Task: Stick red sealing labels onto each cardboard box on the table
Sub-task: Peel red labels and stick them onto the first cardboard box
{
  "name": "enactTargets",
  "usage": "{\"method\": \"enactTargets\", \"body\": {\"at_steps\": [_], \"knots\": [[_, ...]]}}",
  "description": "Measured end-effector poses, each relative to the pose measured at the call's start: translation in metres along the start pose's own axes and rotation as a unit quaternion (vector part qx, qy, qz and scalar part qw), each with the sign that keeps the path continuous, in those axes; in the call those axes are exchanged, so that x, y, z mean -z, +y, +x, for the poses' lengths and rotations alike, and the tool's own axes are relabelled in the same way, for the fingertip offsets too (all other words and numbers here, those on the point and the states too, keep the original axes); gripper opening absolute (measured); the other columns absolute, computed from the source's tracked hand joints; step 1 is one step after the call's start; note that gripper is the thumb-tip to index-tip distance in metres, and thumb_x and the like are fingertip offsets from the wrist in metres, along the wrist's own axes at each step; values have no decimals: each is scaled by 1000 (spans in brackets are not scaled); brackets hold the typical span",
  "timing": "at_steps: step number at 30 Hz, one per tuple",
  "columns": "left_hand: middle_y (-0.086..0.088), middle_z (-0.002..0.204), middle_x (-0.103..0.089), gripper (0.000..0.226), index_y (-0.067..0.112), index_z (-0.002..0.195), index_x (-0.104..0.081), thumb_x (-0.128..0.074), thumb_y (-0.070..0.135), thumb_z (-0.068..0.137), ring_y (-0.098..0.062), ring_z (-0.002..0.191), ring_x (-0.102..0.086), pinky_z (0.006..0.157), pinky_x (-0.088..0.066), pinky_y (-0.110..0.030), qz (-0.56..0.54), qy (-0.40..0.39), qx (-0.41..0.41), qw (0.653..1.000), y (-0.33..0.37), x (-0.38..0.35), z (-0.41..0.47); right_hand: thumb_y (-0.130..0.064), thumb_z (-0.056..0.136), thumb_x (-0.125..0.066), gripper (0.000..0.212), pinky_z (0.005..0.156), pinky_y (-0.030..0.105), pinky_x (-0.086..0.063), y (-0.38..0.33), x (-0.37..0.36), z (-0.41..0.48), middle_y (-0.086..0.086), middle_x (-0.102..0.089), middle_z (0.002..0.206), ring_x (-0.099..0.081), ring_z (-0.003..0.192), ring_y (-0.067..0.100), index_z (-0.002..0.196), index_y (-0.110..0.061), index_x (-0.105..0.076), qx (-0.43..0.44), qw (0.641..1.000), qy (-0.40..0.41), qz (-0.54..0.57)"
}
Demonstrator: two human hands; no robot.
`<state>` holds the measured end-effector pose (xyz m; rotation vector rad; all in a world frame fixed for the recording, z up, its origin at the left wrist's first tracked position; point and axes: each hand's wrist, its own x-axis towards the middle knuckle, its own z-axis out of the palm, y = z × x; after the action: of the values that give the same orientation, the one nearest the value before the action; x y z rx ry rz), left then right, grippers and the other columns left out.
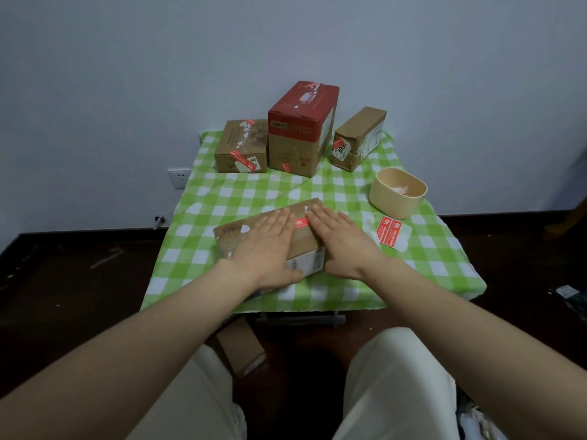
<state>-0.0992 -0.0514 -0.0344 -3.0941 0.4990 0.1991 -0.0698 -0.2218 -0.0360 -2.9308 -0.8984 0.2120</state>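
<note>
A flat cardboard box lies in the middle of the green checked table. A red sealing label sits on its top, between my hands. My left hand lies flat on the box with fingers extended, left of the label. My right hand presses flat on the box's right end, just right of the label. A sheet with two red labels rests on the cloth to the right. Three boxes stand at the back: a small brown one, a tall red-topped one and a narrow brown one, each bearing red labels.
A beige tub with scraps inside stands at the right of the table. Another cardboard box lies on the dark floor under the table's front edge, by my knees. A wall socket sits left of the table.
</note>
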Motion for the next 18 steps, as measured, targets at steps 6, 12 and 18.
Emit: {"method": "enactTargets", "body": {"at_steps": [6,12,18], "knots": [[-7,158,16,104,11,149,10,-53,59,81,-18,146,13,118,8,-31,-11,-6,8,1000,-7,-4,-4,-16,86,-50,84,119,32,2,2,-2,0,3,9,159,7,146,15,151,-15,4,-15,1000,-4,10],[-2,159,7,97,14,151,2,-43,67,84,-15,146,4,119,2,-33,-136,54,83,986,-16,7,-12,3,83,-42,66,112,33,-22,6,13,-2,11,-24,154,-22,141,25,146,-7,-24,-163,940,97,285],[-18,147,-33,100,2,149,-4,-67,41,81,-34,131,-37,101,-38,-36,-456,58,395,796,-49,14,-22,-30,96,-43,43,97,42,-41,5,17,8,15,-55,125,-50,104,23,125,0,-52,-285,817,58,499]]}}
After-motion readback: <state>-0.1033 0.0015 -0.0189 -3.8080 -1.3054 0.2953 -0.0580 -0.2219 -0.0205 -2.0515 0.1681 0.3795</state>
